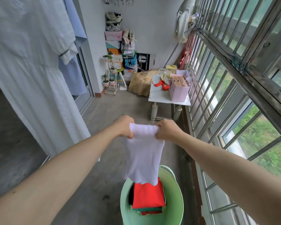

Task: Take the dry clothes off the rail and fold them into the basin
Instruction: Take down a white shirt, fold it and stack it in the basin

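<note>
- The left hand [123, 127] and the right hand [167, 129] each grip one side of the top edge of a white ribbed top [144, 156] at the centre of the frame, fingers curled into the cloth.
- The top hangs straight down between them, and its lower hem dangles just over the green basin [177, 200] at the bottom centre.
- Inside the basin a folded red garment [147, 198] lies on top of a small stack with darker cloth beneath it.
- A white dress [28, 70] and a pale blue garment [75, 73] hang in the upper left of the frame, so more of the job appears to remain.
- The step in hand looks like the folding of this top, which is already off the rail.
- The next move probably calls for bringing the two held ends together or lowering the hem, so the cloth doubles over neatly.
- After that, it should go flat onto the red garment, without the hem catching the basin's rim.
</note>
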Tool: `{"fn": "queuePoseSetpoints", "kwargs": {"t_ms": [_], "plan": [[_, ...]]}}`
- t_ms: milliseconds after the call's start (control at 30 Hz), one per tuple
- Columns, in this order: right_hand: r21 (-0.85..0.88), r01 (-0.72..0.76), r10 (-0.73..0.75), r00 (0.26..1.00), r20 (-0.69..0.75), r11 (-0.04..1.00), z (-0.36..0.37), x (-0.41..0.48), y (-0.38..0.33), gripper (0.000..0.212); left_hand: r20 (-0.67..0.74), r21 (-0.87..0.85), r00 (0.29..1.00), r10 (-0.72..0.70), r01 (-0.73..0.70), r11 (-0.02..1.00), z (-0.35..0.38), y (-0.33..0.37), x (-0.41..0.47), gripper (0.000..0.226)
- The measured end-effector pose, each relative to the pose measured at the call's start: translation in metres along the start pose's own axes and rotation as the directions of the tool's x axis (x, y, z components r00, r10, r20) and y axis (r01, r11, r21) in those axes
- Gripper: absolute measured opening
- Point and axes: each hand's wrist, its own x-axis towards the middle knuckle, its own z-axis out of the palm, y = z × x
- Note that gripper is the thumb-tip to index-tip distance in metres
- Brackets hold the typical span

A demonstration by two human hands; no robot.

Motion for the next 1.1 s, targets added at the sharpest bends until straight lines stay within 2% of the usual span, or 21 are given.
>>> {"fn": "queuePoseSetpoints", "kwargs": {"t_ms": [67,133,200,267,333,367,400,433,467,533,600,700,800,833,900,933,967,1000,1033,1067,1100], "plan": [[0.071,-0.010,0.012,0.999,-0.035,0.997,-0.001,0.000,0.003,0.013,-0.058,-0.041,0.998,-0.007,0.005,0.999,0.000,0.000,0.001,0.027],[0.303,-0.062,0.071,0.997,-0.021,0.951,-0.005,0.000,0.008,0.016,-0.102,-0.146,0.994,-0.034,0.018,0.989,-0.002,-0.003,0.002,0.032],[0.627,-0.113,0.102,0.993,0.054,0.770,-0.011,-0.004,0.011,0.031,-0.104,-0.361,0.994,-0.045,0.005,0.933,-0.006,-0.007,0.002,0.039],[0.861,-0.111,0.034,0.993,0.109,0.497,-0.014,-0.007,0.013,0.040,-0.097,-0.607,0.995,-0.024,-0.040,0.794,-0.010,-0.006,-0.002,0.033],[0.956,-0.108,-0.082,0.987,0.135,0.274,-0.017,-0.010,0.016,0.045,-0.126,-0.746,0.992,-0.016,-0.085,0.660,-0.016,0.000,-0.007,0.033],[0.970,-0.104,-0.160,0.977,0.140,0.219,-0.016,-0.010,0.019,0.048,-0.147,-0.790,0.989,-0.009,-0.111,0.603,-0.018,0.004,-0.008,0.036],[0.973,-0.096,-0.239,0.960,0.146,0.210,-0.012,-0.012,0.023,0.050,-0.166,-0.824,0.986,-0.003,-0.137,0.549,-0.021,0.007,-0.009,0.039],[0.960,-0.092,-0.286,0.943,0.169,0.265,-0.006,-0.013,0.027,0.052,-0.176,-0.853,0.984,-0.001,-0.152,0.500,-0.023,0.011,-0.010,0.040],[0.924,-0.090,-0.287,0.936,0.206,0.372,0.001,-0.015,0.032,0.053,-0.181,-0.875,0.983,0.005,-0.164,0.456,-0.026,0.015,-0.011,0.040],[0.812,-0.100,-0.185,0.951,0.248,0.575,0.018,-0.017,0.041,0.054,-0.184,-0.894,0.983,0.015,-0.174,0.412,-0.030,0.019,-0.012,0.041],[0.770,-0.138,-0.097,0.963,0.252,0.623,0.029,-0.016,0.049,0.045,-0.182,-0.899,0.983,-0.018,-0.159,0.409,-0.033,0.017,-0.014,0.046],[0.771,-0.214,-0.091,0.939,0.331,0.600,0.026,-0.021,0.049,0.037,-0.127,-0.921,0.984,-0.127,-0.069,0.384,-0.030,0.006,-0.014,0.055],[0.811,-0.271,-0.115,0.918,0.380,0.518,0.018,-0.025,0.040,0.026,-0.084,-0.954,0.968,-0.238,-0.009,0.300,-0.023,-0.006,-0.009,0.049],[0.834,-0.276,-0.118,0.921,0.372,0.478,0.013,-0.027,0.034,0.022,-0.054,-0.978,0.968,-0.246,-0.001,0.210,-0.024,-0.010,-0.005,0.045],[0.887,-0.268,-0.107,0.938,0.329,0.375,0.002,-0.028,0.020,0.024,0.020,-0.994,0.981,-0.191,-0.001,-0.106,-0.027,-0.017,-0.003,0.046],[0.914,-0.255,-0.098,0.949,0.299,0.315,-0.004,-0.026,0.015,0.027,0.068,-0.972,0.988,-0.135,0.035,-0.234,-0.028,-0.017,-0.004,0.051],[0.933,-0.246,-0.089,0.957,0.277,0.262,-0.008,-0.025,0.011,0.030,0.123,-0.948,0.989,-0.076,0.095,-0.303,-0.024,-0.016,-0.005,0.060],[0.944,-0.241,-0.074,0.962,0.263,0.226,-0.011,-0.024,0.007,0.032,0.180,-0.939,0.983,-0.032,0.162,-0.304,-0.013,-0.016,-0.008,0.068],[0.945,-0.231,-0.027,0.970,0.244,0.231,-0.013,-0.021,0.005,0.032,0.225,-0.943,0.974,0.005,0.219,-0.252,0.001,-0.011,-0.013,0.071],[0.935,-0.215,0.036,0.976,0.214,0.280,-0.012,-0.020,0.003,0.032,0.256,-0.946,0.966,0.041,0.259,-0.197,0.017,-0.004,-0.017,0.068],[0.907,-0.197,0.111,0.980,0.168,0.372,-0.009,-0.017,0.002,0.030,0.285,-0.946,0.957,0.042,0.288,-0.147,0.031,-0.001,-0.015,0.059]]}}
